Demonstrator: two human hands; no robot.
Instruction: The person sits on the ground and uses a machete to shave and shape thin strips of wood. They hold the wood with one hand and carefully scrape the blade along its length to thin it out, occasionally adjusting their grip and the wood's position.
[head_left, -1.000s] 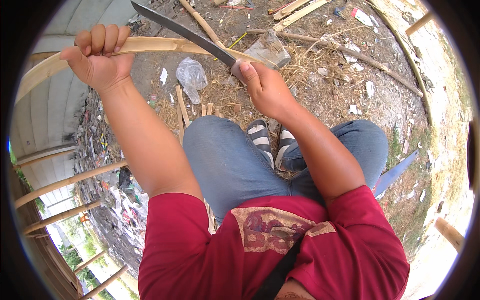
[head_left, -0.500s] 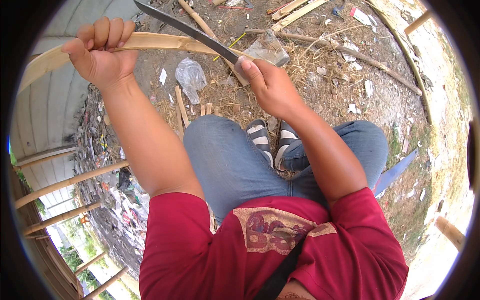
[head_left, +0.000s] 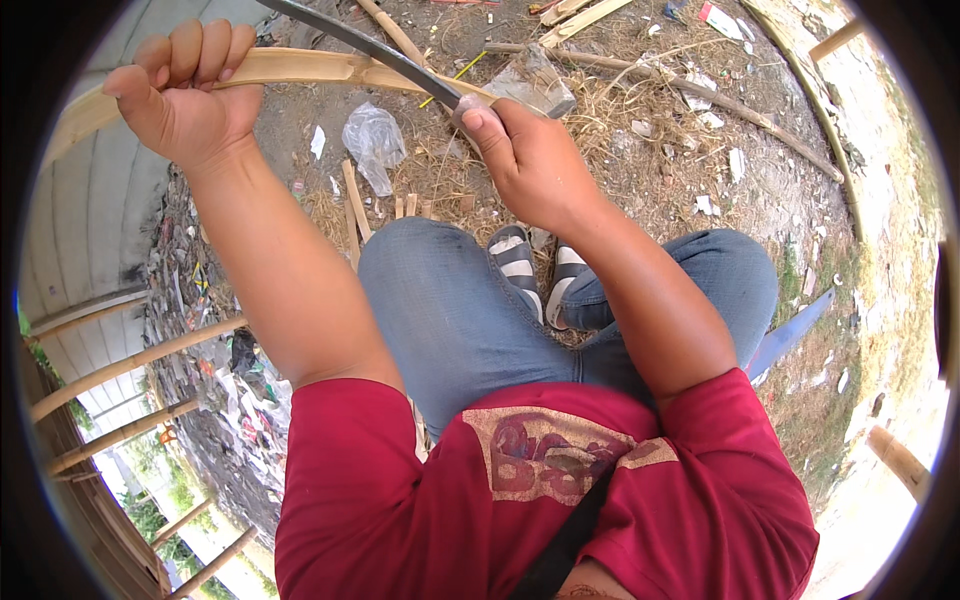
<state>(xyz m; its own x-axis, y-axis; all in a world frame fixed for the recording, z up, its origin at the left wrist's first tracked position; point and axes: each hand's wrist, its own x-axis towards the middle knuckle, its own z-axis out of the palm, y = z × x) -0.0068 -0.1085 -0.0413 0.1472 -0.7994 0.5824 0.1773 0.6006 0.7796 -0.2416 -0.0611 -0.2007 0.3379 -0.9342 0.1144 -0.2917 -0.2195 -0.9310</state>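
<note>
My left hand [head_left: 195,105] is closed around a pale split bamboo strip [head_left: 300,66], which runs from the far left across to the middle. In my right hand [head_left: 535,165] is the handle of a machete, its fingers wrapped round it and the thumb laid along the top. The dark machete blade [head_left: 360,42] points up and left and crosses over the strip. Whether its edge bites into the bamboo I cannot tell. The strip's right end lies by a grey stone block [head_left: 545,85], partly hidden behind my right hand and the blade.
A clear plastic bag [head_left: 374,145] and short bamboo pieces [head_left: 355,205] lie beyond my left knee. A long stick [head_left: 700,105] and split bamboo [head_left: 590,20] are on the far ground. Beside my right leg is a blue blade [head_left: 793,335]. Grey wall panels [head_left: 90,210] stand at left.
My right hand and the machete have shifted slightly left along the strip. My left hand keeps its hold on the bamboo. The whole view has moved a little.
</note>
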